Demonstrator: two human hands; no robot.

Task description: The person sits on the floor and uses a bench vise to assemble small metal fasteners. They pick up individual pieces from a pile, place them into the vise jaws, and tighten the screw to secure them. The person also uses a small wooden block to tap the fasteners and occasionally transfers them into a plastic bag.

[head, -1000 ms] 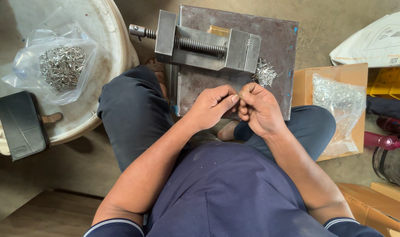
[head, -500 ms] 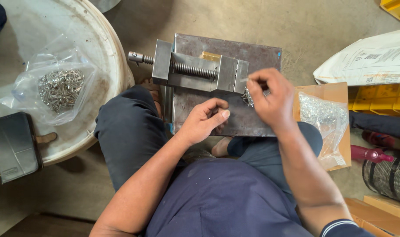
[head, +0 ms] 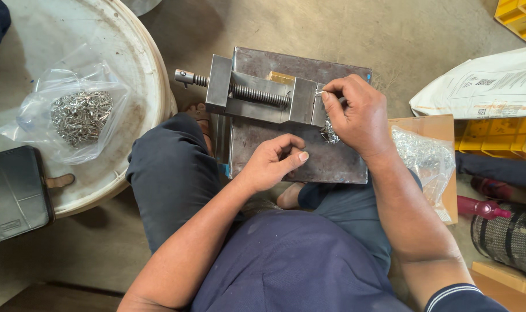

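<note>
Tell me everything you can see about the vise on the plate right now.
The vise is grey bare metal, lying flat across the far part of a dark steel plate on the floor. A threaded screw runs between its two blocks and sticks out to the left. The right hand rests against its right block, pinching a small metal piece there. The left hand stays off it.

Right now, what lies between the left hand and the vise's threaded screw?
In the head view, only a bare stretch of the grey steel plate separates the left hand from the threaded screw of the vise; nothing rests there.
</note>
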